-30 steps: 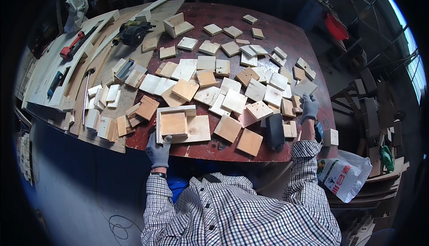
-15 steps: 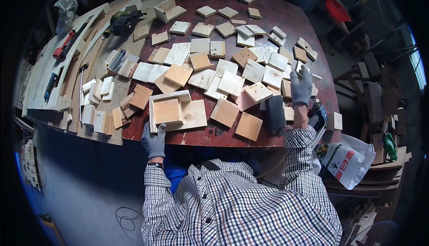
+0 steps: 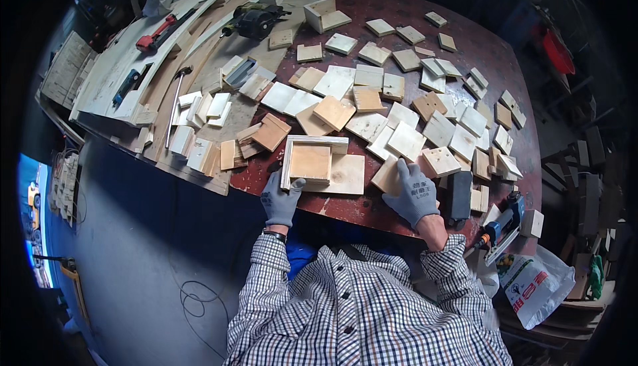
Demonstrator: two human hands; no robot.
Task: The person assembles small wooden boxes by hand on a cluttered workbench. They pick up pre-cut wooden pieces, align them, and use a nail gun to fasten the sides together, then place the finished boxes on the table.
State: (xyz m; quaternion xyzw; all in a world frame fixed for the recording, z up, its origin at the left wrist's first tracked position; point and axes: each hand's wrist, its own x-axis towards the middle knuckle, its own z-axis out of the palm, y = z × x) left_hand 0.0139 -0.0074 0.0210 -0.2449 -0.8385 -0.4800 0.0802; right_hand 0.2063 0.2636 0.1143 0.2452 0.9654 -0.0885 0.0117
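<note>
Grey-gloved right hand, drawn back; nearer box

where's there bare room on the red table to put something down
The roomiest-looking bare patch of the red table is at its far side, between the upright L-shaped piece and the farthest small block. A narrow strip along the near edge lies between the left hand and right hand. The middle is crowded with overlapping wooden blocks.

Grey floor, dark-red worktable, dim light, bright patch far left
</note>
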